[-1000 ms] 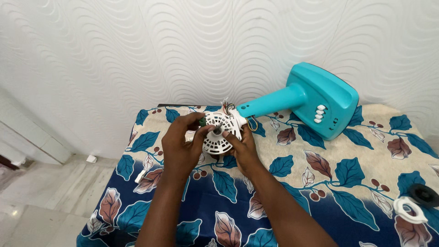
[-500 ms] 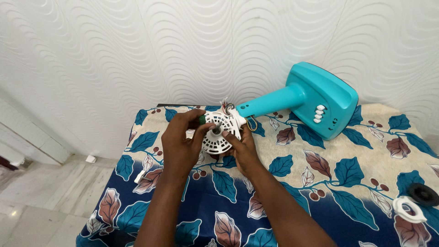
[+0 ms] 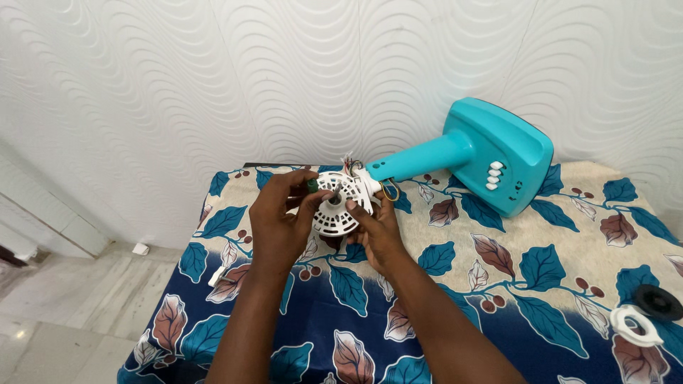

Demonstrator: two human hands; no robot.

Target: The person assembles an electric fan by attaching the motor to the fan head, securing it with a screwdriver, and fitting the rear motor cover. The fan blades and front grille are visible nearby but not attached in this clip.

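A white round slotted motor housing [image 3: 340,213] is held up over the table's far left part, joined by coloured wires to the neck of a turquoise fan stand [image 3: 469,153] that lies on its side. My left hand [image 3: 279,224] grips the housing's left rim, with a small green piece [image 3: 312,185] pinched at its fingertips. My right hand [image 3: 377,231] cups the housing from the right and below, thumb near the centre shaft.
A leaf-patterned cloth [image 3: 541,284] covers the table. A white ring-shaped part [image 3: 633,325] and a black round knob [image 3: 658,301] lie at the right edge. A small white piece [image 3: 218,274] rests at the left edge. A wavy white wall stands behind.
Both hands and the housing have stayed in nearly the same place. My left fingers have shifted slightly on the rim by the green piece.
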